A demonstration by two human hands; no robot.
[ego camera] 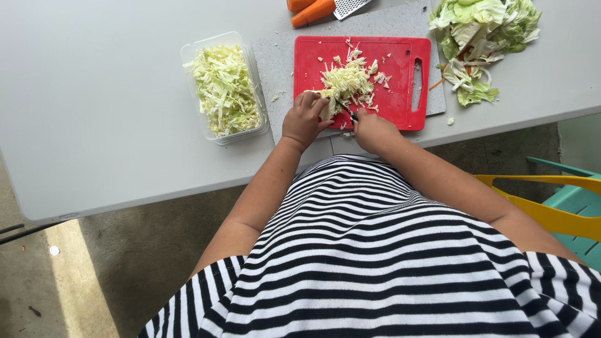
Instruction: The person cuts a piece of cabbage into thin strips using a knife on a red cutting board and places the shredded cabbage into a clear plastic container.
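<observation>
A red cutting board (400,62) lies on a grey mat on the white table, with a heap of shredded cabbage (346,80) on it. My left hand (304,119) rests at the board's near left edge and presses a piece of cabbage down with curled fingers. My right hand (373,130) is closed around a knife (346,111), whose dark blade angles into the cabbage right beside my left fingers.
A clear plastic container (199,50) full of shredded cabbage stands left of the board. Cabbage leaves and scraps (482,34) lie at the back right. Carrots (311,11) and a metal grater (350,6) sit at the far edge. Coloured chairs (563,200) stand at the right.
</observation>
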